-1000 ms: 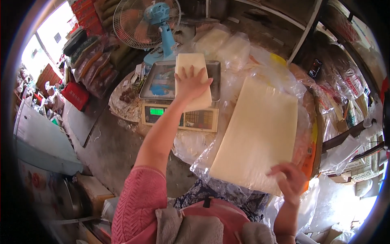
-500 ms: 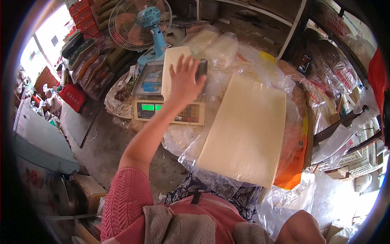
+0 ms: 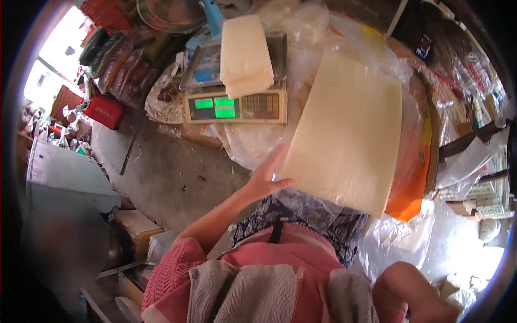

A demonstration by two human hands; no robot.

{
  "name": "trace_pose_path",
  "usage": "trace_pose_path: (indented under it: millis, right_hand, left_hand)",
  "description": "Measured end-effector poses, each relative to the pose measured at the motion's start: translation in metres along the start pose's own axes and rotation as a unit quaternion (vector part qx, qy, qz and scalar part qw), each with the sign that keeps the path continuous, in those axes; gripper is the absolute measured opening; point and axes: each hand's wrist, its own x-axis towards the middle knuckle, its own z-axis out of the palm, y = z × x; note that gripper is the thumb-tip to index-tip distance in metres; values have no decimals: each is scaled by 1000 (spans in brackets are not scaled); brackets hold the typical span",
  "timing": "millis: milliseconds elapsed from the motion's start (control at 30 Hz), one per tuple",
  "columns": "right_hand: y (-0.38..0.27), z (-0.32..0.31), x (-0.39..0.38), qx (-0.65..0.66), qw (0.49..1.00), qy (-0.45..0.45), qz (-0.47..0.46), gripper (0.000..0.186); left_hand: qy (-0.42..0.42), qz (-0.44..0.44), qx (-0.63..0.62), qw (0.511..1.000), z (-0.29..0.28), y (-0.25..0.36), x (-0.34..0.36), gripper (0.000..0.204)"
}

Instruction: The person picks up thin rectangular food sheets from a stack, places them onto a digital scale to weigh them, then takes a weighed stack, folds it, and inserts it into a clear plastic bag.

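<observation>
My left hand (image 3: 272, 175) is at the near left corner of a large, flat, cream-coloured stack of thin sheets (image 3: 344, 134). Its fingers are stretched out and slightly smeared, with the thumb apart at the stack's edge; nothing is held. That stack lies on crumpled clear plastic film (image 3: 242, 142). Farther off, a smaller folded bundle of the same cream sheets (image 3: 245, 54) rests on the metal pan (image 3: 277, 59) of a digital scale (image 3: 261, 106) with lit green displays. Of my right arm only the bent elbow shows at the lower right; its hand is out of view.
Behind the scale stands a blue fan (image 3: 212, 13). A red bag (image 3: 104, 111) and packed bundles (image 3: 121, 78) sit at the left. An orange sheet (image 3: 406, 199) sticks out under the stack's right side. A pale blue cabinet top (image 3: 70, 172) is at the lower left, above a blurred patch.
My left hand has left the bundle on the scale and come back toward me, to the large stack's near left corner. The view has shifted, and more of the scale's display shows.
</observation>
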Motion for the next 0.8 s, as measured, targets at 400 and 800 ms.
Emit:
trace_pose_path:
  millis: [400, 800]
  right_hand:
    - [118, -7, -229, -471, 609, -277, 575, 23]
    - [87, -36, -274, -546, 522, -180, 631, 41]
  left_hand:
    - [-21, 69, -94, 993, 23, -15, -1, 99]
    - [-150, 163, 227, 948, 64, 23, 33, 44]
